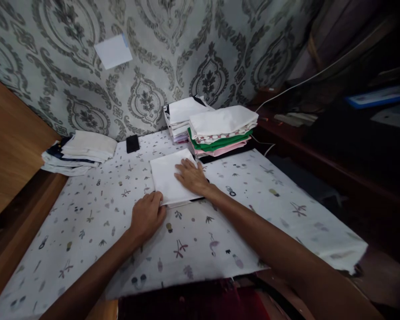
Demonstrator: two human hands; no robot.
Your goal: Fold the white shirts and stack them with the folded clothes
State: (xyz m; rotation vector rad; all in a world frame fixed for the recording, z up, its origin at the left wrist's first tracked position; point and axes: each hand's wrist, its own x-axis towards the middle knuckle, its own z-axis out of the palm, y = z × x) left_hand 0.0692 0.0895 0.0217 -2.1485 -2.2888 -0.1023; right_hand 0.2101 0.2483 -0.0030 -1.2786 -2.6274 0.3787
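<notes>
A folded white cloth (170, 173) lies on the patterned table cover, with a bit of black showing along its near right edge. My right hand (191, 178) rests flat on its right half, fingers spread. At the near left corner, my left hand (148, 214) is closed, its curled fingers and thumb at the cloth's edge; the fingertips are partly hidden. Just behind the cloth stands a pile of folded fabrics (223, 129), white on top, with green and pink layers below.
Another folded stack (183, 113) stands behind the pile, against the patterned wall covering. Folded cloths (83, 149) lie at the far left beside a wooden panel (16, 138). A black phone (132, 144) lies near the wall. A white cable (296, 84) runs along the right.
</notes>
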